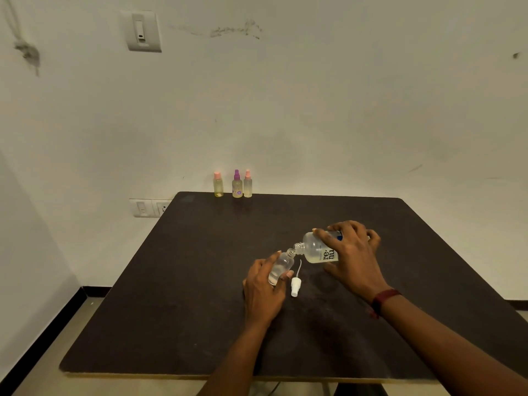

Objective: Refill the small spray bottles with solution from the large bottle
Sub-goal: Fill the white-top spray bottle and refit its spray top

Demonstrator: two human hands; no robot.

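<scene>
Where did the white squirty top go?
The white spray top lies on the dark table in the head view, just right of the left hand holding the small clear bottle.

So the room's pretty bare. A dark brown table [200, 281] is sitting pushed up against a cream wall [314, 110], far edge touching it. The wall's looking scuffed, with a dark smudge streak [234, 30] showing up high and another grubby mark [27, 52] hanging near the left side. A switch plate [143, 31] is sitting high on the wall, and a socket panel [148, 207] is peeking out just beside the table's far left corner. Black skirting [43, 335] is running along a pale floor [57, 375], tiled I think. Lighting's looking dim and yellowish.
</scene>
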